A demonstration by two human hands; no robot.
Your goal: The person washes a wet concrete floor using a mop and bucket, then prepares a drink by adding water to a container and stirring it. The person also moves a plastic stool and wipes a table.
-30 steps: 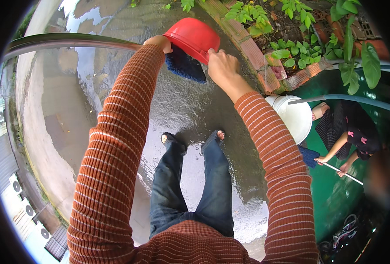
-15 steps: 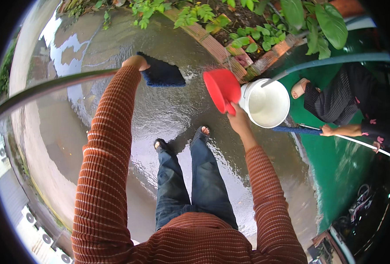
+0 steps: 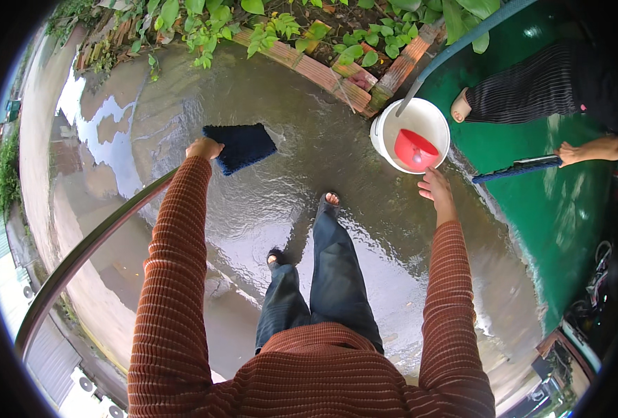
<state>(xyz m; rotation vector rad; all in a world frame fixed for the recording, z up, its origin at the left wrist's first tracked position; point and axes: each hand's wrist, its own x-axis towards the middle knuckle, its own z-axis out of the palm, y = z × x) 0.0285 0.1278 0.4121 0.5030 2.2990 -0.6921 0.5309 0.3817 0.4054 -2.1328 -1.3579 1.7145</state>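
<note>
Left hand (image 3: pixel 206 148) is gripping 1 mop (image 3: pixel 245 148); right hand (image 3: pixel 436 190) is holding fingers apart near 1 red scoop (image 3: pixel 413 148) in 1 bucket (image 3: pixel 426 120).

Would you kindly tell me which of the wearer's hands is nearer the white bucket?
Right: the right hand is at the near side of the white bucket; the left hand is farther off, to its left.

The head camera is the left unit of a side-by-side fisheye pair. It looks steeply down from above the torso (image 3: pixel 323 376), with the left hand (image 3: pixel 205 148) and right hand (image 3: pixel 436 188) at arm's length from the lens. The upright field extends from the torso, nearer than the hands, to plants (image 3: pixel 260 43) beyond them.
</note>
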